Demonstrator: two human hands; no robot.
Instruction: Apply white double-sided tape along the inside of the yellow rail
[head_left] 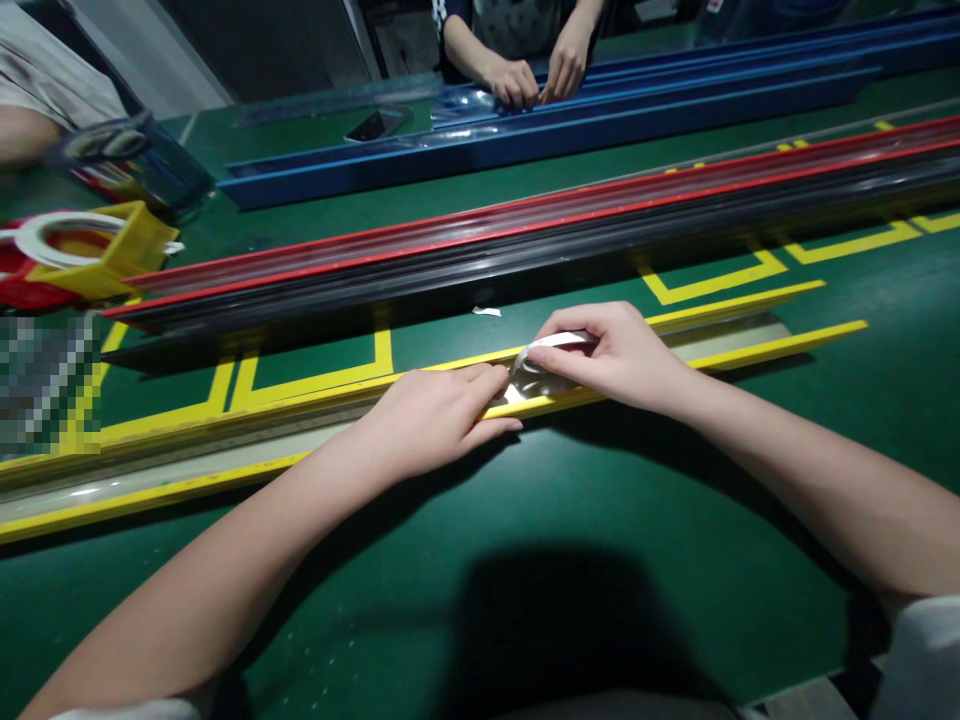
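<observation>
A long channel strip with yellow edges (225,472) and a pale inside runs across the table in front of me. My left hand (435,415) is closed over its near edge, thumb on the outer side and fingers inside the channel. My right hand (619,355) grips a narrow white roll of tape (559,343) above the channel. A shiny strip of tape (517,375) curves from the roll down toward my left fingertips. Where the tape touches the channel is partly hidden by my fingers.
Beyond lie a red and black strip (450,250) and blue channel strips (525,140), where a co-worker's hands (540,80) are busy. At left stand a yellow tape dispenser (139,245) and a pen holder (139,165). A phone (377,125) and paper scrap (487,312) lie on the green table (600,540).
</observation>
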